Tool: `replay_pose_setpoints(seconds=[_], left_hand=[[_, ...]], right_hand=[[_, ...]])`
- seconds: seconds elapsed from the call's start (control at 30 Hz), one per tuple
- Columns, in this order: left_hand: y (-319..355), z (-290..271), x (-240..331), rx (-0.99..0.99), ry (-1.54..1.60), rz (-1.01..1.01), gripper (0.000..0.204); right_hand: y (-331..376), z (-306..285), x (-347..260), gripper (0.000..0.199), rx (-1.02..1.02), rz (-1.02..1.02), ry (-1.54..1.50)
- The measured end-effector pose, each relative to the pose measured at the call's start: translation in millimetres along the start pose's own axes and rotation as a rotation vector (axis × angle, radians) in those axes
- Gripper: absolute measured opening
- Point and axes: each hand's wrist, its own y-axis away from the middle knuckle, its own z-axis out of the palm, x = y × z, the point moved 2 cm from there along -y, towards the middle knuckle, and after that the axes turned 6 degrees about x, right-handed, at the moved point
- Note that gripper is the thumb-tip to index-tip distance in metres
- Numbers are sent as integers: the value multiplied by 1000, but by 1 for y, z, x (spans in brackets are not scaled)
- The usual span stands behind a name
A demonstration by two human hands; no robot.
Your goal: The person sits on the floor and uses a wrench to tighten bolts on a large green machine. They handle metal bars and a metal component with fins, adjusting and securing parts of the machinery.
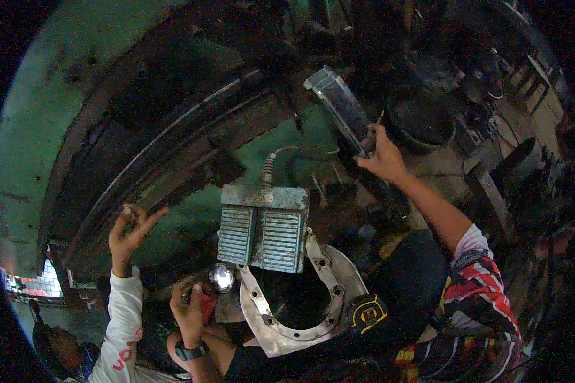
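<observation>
My right hand (383,156) is raised and grips the lower end of a clear, square plastic bottle (338,105) with dark liquid in it, tilted up to the left. My left hand (188,309), with a dark wristwatch, is low and closed around a small red object (208,304). Just right of it lies a shiny round metal piece (222,277). A grey-blue double foot pedal (262,233) with a sprung cable stands between my hands. Below the pedal lies a horseshoe-shaped metal plate (322,271) with bolt holes.
Another person's hand (131,230) in a white sleeve is raised at the left, fingers pinched. A yellow and black tape measure (367,313) lies by the plate. A dark round pot (421,121) and cluttered dark parts fill the upper right. Long dark metal bars (172,147) cross the green floor.
</observation>
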Motion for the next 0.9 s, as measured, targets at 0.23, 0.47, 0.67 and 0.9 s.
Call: replay_pose_setpoints(seconds=[0.23, 0.47, 0.67, 0.9], left_hand=[[-15, 5, 17, -90, -104, 142, 23], [10, -16, -22, -57, -187, 64, 26], [-2, 12, -37, -145, -116, 15, 28], [-6, 6, -52, -129, -134, -12, 27]], right_hand=[[-41, 14, 59, 95, 29, -261, -156], [-41, -22, 61, 80, 147, -298, -30], [-28, -58, 50, 84, 5, -164, 16], [-17, -32, 80, 105, -334, -287, 329]])
